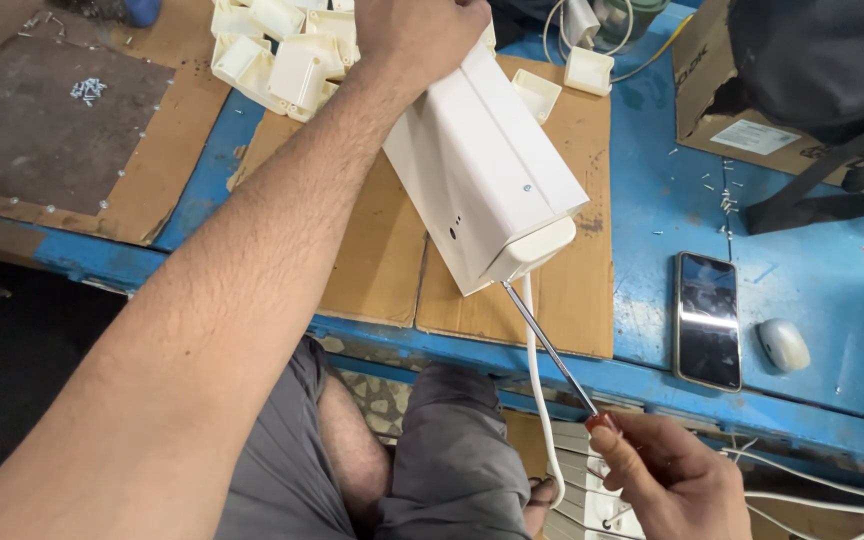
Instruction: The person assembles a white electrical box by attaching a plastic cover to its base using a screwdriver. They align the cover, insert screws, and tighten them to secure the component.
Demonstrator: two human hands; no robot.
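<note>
My left hand [417,35] grips the far end of a long white plastic housing [477,165], which tilts toward me over the brown cardboard sheet [372,255]. My right hand [667,480] holds a screwdriver [550,350] by its red handle, near my lap. Its metal tip touches the near underside of the housing, beside the end cap [537,245]. A white cable [537,390] hangs from that end down past my knees.
Several white plastic caps [277,50] are piled at the back of the blue table [652,200]. A phone [707,320] and a small grey mouse [782,343] lie at the right. Loose screws [87,90] sit on a dark board at left. A cardboard box [752,110] stands back right.
</note>
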